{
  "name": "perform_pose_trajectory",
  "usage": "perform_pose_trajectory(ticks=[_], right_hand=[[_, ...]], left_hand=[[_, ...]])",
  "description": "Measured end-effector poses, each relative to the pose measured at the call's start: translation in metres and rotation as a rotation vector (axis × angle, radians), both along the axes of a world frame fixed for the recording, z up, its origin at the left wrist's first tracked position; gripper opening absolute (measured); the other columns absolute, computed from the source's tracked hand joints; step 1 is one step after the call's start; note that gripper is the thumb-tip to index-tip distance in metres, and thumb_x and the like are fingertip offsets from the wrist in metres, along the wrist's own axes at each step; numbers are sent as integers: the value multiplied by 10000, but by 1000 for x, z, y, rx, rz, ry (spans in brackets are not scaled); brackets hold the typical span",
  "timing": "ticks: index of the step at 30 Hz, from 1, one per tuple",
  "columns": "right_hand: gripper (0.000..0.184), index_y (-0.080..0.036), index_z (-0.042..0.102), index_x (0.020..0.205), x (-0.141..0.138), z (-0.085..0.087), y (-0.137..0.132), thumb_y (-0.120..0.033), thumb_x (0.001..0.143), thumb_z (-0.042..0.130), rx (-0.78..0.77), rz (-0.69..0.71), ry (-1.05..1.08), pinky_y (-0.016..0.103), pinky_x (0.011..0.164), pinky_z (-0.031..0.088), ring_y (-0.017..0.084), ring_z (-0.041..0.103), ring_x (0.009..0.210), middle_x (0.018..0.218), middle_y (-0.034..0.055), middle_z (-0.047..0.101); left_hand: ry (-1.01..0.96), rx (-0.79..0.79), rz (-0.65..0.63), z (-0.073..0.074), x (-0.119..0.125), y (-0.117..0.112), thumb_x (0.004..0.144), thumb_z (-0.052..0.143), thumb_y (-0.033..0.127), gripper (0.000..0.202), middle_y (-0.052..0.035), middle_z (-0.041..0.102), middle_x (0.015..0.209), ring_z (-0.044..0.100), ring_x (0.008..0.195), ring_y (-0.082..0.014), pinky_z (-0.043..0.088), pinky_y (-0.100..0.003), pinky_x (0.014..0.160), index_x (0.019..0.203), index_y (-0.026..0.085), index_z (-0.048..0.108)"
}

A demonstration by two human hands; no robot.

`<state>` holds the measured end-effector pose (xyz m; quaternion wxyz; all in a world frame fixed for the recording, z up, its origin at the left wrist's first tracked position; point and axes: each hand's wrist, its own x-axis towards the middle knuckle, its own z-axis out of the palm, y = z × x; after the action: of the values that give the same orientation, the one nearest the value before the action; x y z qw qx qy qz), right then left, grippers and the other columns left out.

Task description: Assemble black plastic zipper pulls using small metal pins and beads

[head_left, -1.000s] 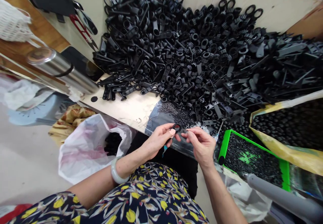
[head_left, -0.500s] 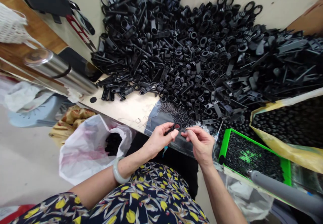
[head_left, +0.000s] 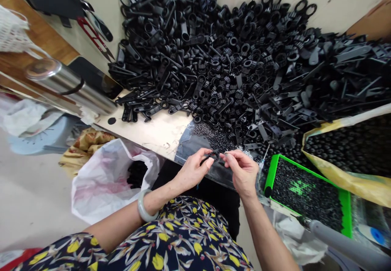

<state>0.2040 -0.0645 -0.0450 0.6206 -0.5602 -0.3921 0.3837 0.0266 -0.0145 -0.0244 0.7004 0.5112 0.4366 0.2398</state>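
Note:
My left hand is closed on a black plastic ring-ended part, its ring pointing right between thumb and fingers. Close beside that ring, my right hand pinches something tiny, too small to name. Both hands are over a dark mat at the table's front edge. Just beyond them lies a heap of tiny dark pieces, with thin silvery bits beside my right fingers. A large heap of black plastic parts, many with ring ends, rises behind.
A green tray of small black pieces stands at right, near a yellow sack of black parts and a grey cylindrical handle. A steel flask lies at left by red-handled scissors. A white bag hangs below the table.
The ring in my left hand has turned slightly, and my right fingers have shifted a little beside it. The grey handle at right has moved slightly lower in view.

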Motion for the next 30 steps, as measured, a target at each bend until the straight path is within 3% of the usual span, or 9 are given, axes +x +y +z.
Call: perform_pose_trajectory(ticks=[8,14,18,21,25,30], right_hand=[[124,-226,800,922,-1,2,2,-347,911,779,-19,32,-21,286,613,593,134,656,612,788,18,718],[127,-223,801,927,-1,7,1,-347,915,775,-28,50,-60,253,551,550,123,650,589,814,24,723],[121,-222,803,915,-3,11,1,-341,910,783,-33,57,-44,252,540,540,124,650,594,825,32,725],[101,-224,803,918,-3,13,0,-322,916,777,-29,69,-36,253,553,536,121,646,603,842,33,730],[86,-228,803,918,-2,13,-1,-311,912,780,-23,63,-29,254,557,532,116,637,591,825,24,725],[85,-233,805,914,-3,12,-2,-316,908,786,-20,59,-7,263,565,545,123,642,596,804,20,718]], left_hand=[[20,45,-48,-2,-2,0,926,684,426,408,-20,672,835,589,727,-163,469,-278,684,1246,181,623],[61,86,-93,3,-4,5,904,702,336,357,-54,738,1063,681,921,-197,506,-301,828,1217,199,598],[24,35,-99,7,-5,7,911,698,387,382,-33,701,914,616,769,-161,457,-268,707,1211,163,619],[-10,30,-88,7,-5,6,931,675,405,404,-40,694,903,603,788,-167,442,-264,698,1242,152,623],[35,116,-95,6,-4,4,950,642,405,387,-67,714,974,607,845,-188,449,-275,716,1241,150,639],[169,220,-158,11,-5,4,989,578,405,381,-9,655,805,470,638,-133,350,-268,612,1273,158,640]])
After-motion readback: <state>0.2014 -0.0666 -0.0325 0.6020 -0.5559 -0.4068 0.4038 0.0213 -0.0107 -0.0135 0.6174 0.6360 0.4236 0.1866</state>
